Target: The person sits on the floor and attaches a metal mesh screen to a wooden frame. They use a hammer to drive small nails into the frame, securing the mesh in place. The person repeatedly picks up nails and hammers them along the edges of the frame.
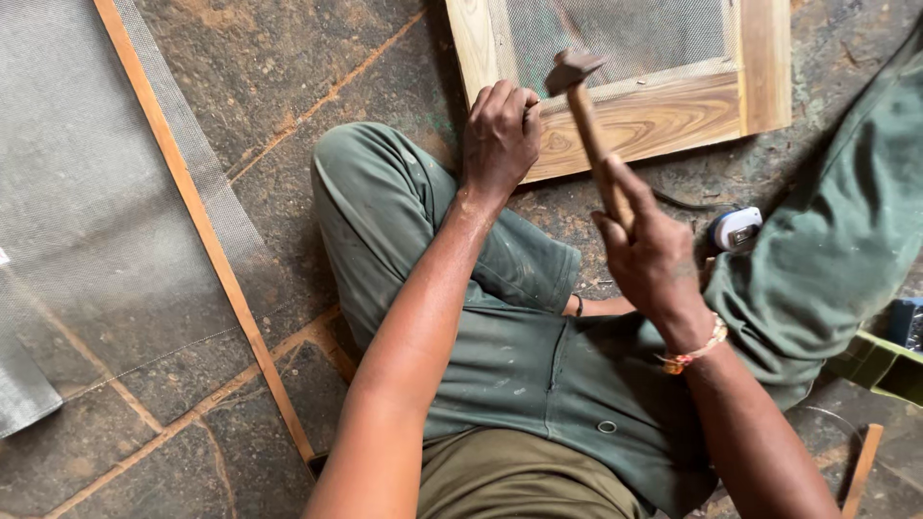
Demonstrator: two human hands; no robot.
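Observation:
I sit on a stone floor with my legs in green trousers spread. My right hand point(646, 252) grips the wooden handle of a hammer point(583, 106), whose metal head hangs just above the lower rail of a wooden frame point(663, 120) covered with wire mesh point(615, 34). My left hand point(500, 135) rests with curled fingers on the frame's lower left corner, right beside the hammer head. Whether it pinches a nail is hidden by the fingers.
A second mesh sheet point(87, 211) edged by a thin wooden strip point(207, 235) lies on the floor at the left. A white and blue tape measure point(735, 229) sits by my right knee. A green object point(880, 363) and a wooden stick point(860, 471) lie at the right edge.

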